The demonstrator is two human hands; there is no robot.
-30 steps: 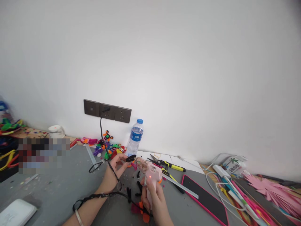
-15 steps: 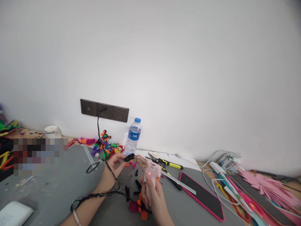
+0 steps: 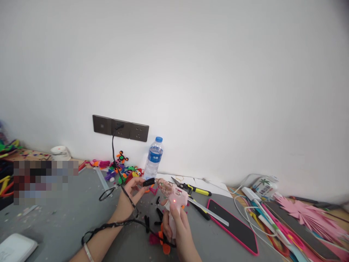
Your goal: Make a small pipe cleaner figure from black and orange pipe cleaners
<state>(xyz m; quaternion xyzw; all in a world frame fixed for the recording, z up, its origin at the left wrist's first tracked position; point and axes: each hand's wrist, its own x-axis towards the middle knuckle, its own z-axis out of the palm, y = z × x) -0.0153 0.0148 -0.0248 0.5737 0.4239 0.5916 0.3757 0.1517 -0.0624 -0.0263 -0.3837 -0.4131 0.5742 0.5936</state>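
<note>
Grey table carries phone, scissors, bottle.

- Glue gun: pale pink body with a red lamp lit on its side, held upright by the grip above the grey table; its crusted nozzle points left, and a clear glue stick projects from its rear, slanting down to the right.
- Small black piece: short and dark, pinched at fingertip level just beside the nozzle tip; finer detail cannot be made out.
</note>
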